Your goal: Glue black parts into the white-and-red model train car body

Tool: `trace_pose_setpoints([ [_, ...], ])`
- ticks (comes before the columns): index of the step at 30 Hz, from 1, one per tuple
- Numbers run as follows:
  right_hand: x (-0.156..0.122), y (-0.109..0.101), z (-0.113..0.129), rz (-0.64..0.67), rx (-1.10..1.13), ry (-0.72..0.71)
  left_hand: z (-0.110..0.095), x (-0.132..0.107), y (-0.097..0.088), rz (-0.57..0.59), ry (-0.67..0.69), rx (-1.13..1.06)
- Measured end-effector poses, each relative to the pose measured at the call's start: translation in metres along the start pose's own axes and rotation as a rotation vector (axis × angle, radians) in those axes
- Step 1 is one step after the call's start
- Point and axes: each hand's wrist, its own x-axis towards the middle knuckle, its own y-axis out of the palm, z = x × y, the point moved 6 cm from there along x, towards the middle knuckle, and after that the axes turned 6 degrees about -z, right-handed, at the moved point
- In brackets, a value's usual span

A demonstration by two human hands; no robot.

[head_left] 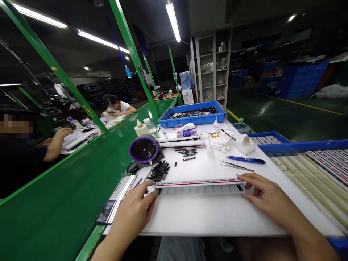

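Note:
A long, narrow white strip [199, 183] with a red line and dark segments spans the space between my hands, close above the white tabletop. My left hand [136, 204] is closed with thumb and fingers on its left end. At the right end, the fingers and thumb of my right hand [262, 192] close around the strip. Its lower side looks pale and translucent, with a small black rectangle near my right fingers. Beyond my left hand lies a heap of small black pieces [160, 171]. Tweezers [236, 166] and a blue pen-like tool [246, 160] lie beyond my right hand.
A purple-rimmed round device [144, 150] stands at the left beside bottles [141, 128]. More strips [182, 143] lie farther back, before a blue bin [193, 115]. Trays of strips [330, 163] flank the right. A green partition [81, 174] separates me from two people.

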Motion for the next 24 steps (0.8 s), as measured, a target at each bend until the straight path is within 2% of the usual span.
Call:
trace_pose_setpoints([
  [7,-0.004,-0.002,-0.014,-0.045,-0.005,0.012,-0.01,0.007,0.013,0.04,0.053,-0.03],
  [13,-0.004,-0.001,-0.02,-0.053,-0.022,0.01,-0.012,0.007,0.013,0.075,-0.036,-0.074],
  [24,-0.003,-0.002,-0.029,-0.066,-0.044,0.093,-0.015,0.005,0.021,-0.027,-0.034,-0.106],
])
